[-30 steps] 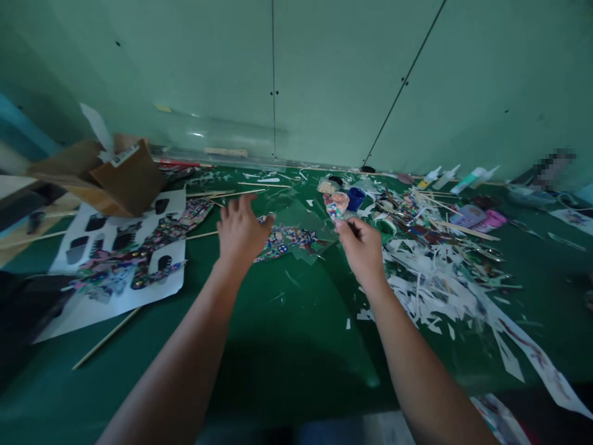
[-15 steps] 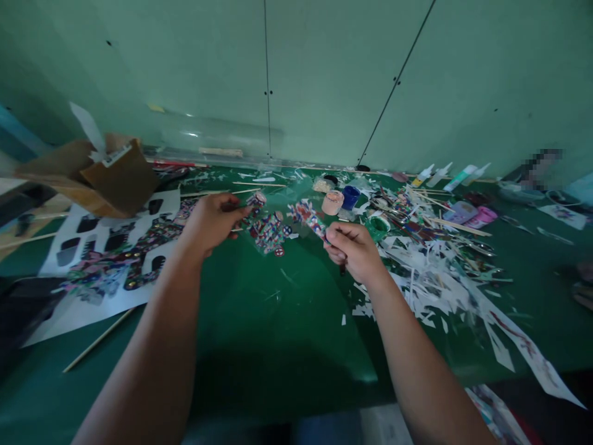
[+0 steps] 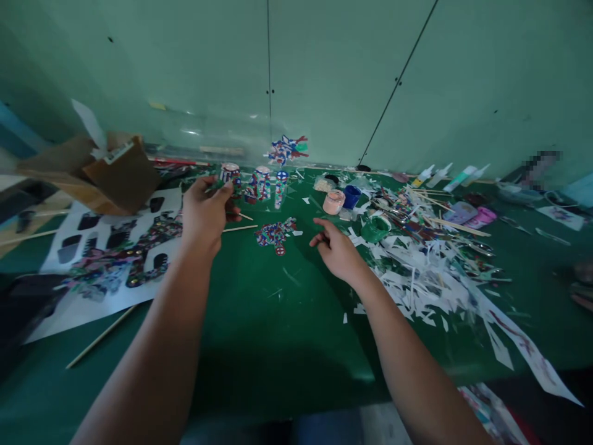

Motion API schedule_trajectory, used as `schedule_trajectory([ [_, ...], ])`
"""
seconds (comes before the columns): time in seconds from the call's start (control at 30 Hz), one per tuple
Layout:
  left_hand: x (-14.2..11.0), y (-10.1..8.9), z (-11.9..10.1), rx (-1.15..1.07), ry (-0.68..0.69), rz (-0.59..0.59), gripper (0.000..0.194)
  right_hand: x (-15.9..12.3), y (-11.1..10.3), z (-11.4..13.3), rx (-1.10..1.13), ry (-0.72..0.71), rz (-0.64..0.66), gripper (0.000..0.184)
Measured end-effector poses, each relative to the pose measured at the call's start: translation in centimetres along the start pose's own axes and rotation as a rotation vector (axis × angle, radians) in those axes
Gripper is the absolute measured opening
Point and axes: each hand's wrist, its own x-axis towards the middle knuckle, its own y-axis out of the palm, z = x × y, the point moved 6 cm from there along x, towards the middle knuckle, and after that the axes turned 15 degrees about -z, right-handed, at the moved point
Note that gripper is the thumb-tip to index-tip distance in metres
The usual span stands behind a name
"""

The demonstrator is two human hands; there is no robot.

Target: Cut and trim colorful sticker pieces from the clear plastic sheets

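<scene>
My left hand (image 3: 206, 213) pinches a colourfully painted cutout (image 3: 230, 175) between thumb and fingers, raised a little above the table. Beside it, painted pieces (image 3: 260, 182) in white, red, blue and green stand out against what looks like clear plastic; whether they join the held one I cannot tell. Higher up, a splayed painted piece (image 3: 287, 149) shows before the wall. On the table between my hands lies a patterned cutout (image 3: 274, 233) with a small round end. My right hand (image 3: 337, 250) hovers to its right, holding nothing, index finger stretched out.
Paint jars, peach (image 3: 333, 202), blue (image 3: 352, 196) and green (image 3: 376, 228), stand right of centre. Paper scraps (image 3: 421, 272) and sticks spread along the right. A cardboard box (image 3: 123, 176) and printed sheet (image 3: 111, 266) occupy the left, near a wooden stick (image 3: 102, 337).
My right hand has let go of the painted piece and its fingers have opened. My left hand has moved slightly right, and painted pieces now show upright behind it.
</scene>
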Motion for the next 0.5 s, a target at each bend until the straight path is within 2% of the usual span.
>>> schedule_trajectory([
  [0.17,-0.5,0.6,0.4,-0.01,-0.016,0.031,0.017,0.4,-0.9,-0.5,0.006,0.003,0.012,0.035],
  [0.23,-0.9,1.1,0.4,0.009,-0.032,0.07,0.019,0.8,-1.4,-0.6,0.006,-0.02,-0.036,0.033],
  [0.3,-1.6,1.6,0.2,0.022,-0.045,0.122,0.021,1.4,-2.4,-0.6,0.055,-0.024,-0.139,0.033],
  [0.4,-3.1,2.0,-0.1,0.047,-0.077,0.171,0.025,2.5,-4.4,-1.0,0.282,0.144,-0.291,0.032],
  [0.5,-5.2,1.5,-0.3,0.052,-0.11,0.197,0.028,3.0,-6.2,-0.9,0.52,0.319,-0.342,0.029],
])
